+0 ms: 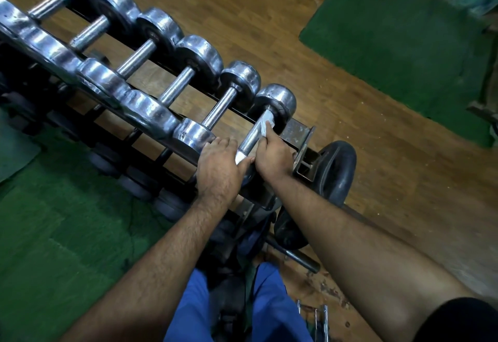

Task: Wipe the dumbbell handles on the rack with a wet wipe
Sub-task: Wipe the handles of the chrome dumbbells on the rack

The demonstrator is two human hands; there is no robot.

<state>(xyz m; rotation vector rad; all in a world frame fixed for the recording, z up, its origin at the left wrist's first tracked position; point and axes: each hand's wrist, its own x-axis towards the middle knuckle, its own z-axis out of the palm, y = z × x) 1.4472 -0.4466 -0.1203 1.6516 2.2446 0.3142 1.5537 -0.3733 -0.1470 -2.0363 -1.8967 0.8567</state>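
A row of chrome dumbbells lies across a dark metal rack (pixel 301 131) that runs from top left to the middle. The nearest dumbbell (pixel 277 99) sits at the rack's right end, its knurled handle (pixel 252 136) bare in the middle. My right hand (pixel 272 157) pinches a white wet wipe (pixel 268 127) against the far part of that handle. My left hand (pixel 218 169) covers the near head of the same dumbbell, its thumb touching the near end of the handle. The near head is hidden under this hand.
Black weight plates (pixel 336 171) lean against the rack's right end, with a bar (pixel 299 258) on the floor below. Lower rack tiers hold dark dumbbells (pixel 140 188). Green mats (pixel 398 45) lie on the wooden floor (pixel 242 4) at right and at left.
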